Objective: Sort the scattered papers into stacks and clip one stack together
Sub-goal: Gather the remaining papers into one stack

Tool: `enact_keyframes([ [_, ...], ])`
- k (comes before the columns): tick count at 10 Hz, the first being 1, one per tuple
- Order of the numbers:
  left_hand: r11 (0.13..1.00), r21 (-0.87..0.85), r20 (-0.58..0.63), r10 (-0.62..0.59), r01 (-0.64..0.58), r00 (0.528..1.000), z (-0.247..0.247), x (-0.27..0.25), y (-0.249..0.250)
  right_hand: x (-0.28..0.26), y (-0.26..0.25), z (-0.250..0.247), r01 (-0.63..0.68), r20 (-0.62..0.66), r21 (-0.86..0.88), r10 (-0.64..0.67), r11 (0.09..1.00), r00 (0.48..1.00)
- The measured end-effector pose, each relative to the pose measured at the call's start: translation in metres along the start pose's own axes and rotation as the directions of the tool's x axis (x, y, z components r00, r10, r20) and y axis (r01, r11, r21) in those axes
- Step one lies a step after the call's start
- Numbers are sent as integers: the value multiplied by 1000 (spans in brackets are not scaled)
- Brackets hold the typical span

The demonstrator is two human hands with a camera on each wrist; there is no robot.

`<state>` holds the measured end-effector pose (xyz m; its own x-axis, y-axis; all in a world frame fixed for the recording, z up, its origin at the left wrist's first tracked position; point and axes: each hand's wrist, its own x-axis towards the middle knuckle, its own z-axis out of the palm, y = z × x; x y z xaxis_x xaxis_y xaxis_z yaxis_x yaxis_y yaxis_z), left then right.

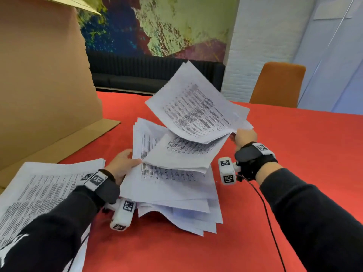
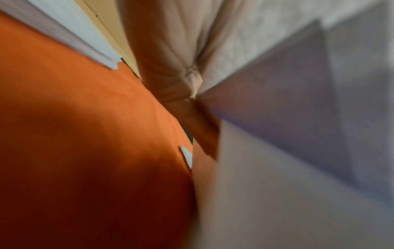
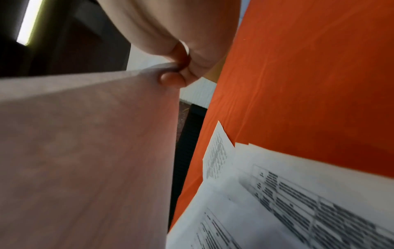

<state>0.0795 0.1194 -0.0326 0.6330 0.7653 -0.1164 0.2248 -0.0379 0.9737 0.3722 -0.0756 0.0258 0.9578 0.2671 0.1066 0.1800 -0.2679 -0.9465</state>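
Observation:
A loose pile of printed papers (image 1: pixel 176 193) lies on the red table (image 1: pixel 294 144) in the middle. My right hand (image 1: pixel 244 137) pinches the right edge of a lifted bundle of sheets (image 1: pixel 196 108), raised and tilted above the pile; the right wrist view shows thumb and finger pinching that bundle (image 3: pixel 85 134). My left hand (image 1: pixel 125 161) grips the left edge of a second bundle (image 1: pixel 176 152) just under it, blurred in the left wrist view as hand (image 2: pixel 181 75) and bundle (image 2: pixel 298 118). A separate stack of papers (image 1: pixel 45 185) rests at the near left. No clip is in view.
A large cardboard sheet (image 1: pixel 43 85) stands along the left side, its flap lying on the table. An orange chair (image 1: pixel 279 85) is behind the far right edge. A black cable (image 1: pixel 271 222) runs from my right wrist. Bare red tabletop spreads to the right and front.

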Motion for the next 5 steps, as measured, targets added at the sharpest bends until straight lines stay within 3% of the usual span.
enact_keyframes([
  [1, 987, 91, -38, 135, -131, 990, -18, 6, 38, 5, 5, -20, -31, -50, -99, 26, 995, 998],
  [2, 887, 459, -97, 107, -51, 990, -40, 13, 54, 17, 16, -33, 25, -57, -40, -27, 999, 998],
  [3, 690, 723, -54, 8, 33, 999, -53, 22, 31, 10, 25, -41, 38, -50, -18, -39, 999, 998],
  [4, 674, 728, -34, -146, 124, 989, -43, 31, -6, -1, 35, -40, -89, -29, 53, 90, 995, 995],
  [5, 664, 697, -90, -293, 271, 952, -26, 24, -25, 28, 65, -26, -321, 98, 262, 305, 910, 947],
])
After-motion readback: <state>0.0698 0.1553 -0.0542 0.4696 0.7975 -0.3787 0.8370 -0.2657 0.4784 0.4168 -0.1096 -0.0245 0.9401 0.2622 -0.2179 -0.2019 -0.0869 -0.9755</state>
